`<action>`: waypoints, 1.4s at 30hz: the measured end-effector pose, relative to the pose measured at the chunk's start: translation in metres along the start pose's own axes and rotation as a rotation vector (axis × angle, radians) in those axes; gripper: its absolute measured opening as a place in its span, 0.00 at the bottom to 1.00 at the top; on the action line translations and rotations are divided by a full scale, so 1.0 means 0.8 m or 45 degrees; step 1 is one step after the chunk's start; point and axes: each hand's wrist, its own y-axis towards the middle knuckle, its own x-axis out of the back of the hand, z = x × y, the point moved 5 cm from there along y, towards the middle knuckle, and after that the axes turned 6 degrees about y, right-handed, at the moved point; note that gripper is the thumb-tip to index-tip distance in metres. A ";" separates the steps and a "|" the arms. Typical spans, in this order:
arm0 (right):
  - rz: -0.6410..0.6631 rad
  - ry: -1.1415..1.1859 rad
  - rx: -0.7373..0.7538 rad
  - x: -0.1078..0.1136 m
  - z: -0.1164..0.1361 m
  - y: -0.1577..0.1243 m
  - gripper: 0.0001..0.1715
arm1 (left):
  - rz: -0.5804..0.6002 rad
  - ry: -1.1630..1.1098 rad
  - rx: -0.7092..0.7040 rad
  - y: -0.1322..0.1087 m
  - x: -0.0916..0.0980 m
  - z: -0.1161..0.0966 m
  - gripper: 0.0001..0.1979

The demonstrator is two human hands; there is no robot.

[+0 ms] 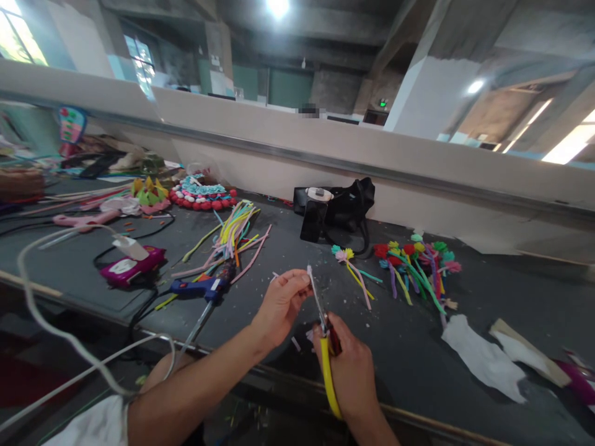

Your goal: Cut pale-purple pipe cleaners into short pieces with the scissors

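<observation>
My right hand (349, 365) grips a pair of scissors (325, 337) with yellow and red handles, blades pointing up and away. My left hand (284, 301) pinches a small pale piece (304, 277) at the blade tips; I cannot make out what it is. Both hands hover over the dark grey table (279, 260) near its front edge. A blue glue gun (201, 287) lies just left of my left hand. Loose coloured pipe cleaners (235, 234) lie behind it.
Finished pipe-cleaner flowers (416, 265) lie at the right, three more (349, 266) nearer. A black bag with a phone (334, 207) sits at the back wall. A pink device (131, 266), white cable (56, 328), white scraps (483, 356) and a round craft piece (202, 193) lie about.
</observation>
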 end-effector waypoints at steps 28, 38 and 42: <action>0.078 0.179 -0.007 -0.004 0.005 -0.005 0.16 | -0.013 0.002 0.014 -0.003 -0.004 -0.003 0.06; -0.034 0.213 -0.018 0.006 0.000 0.008 0.17 | -0.035 0.219 -0.051 -0.002 0.002 -0.002 0.03; -0.156 0.228 -0.023 0.022 -0.002 0.019 0.21 | -0.073 0.440 -0.101 -0.006 0.001 -0.003 0.03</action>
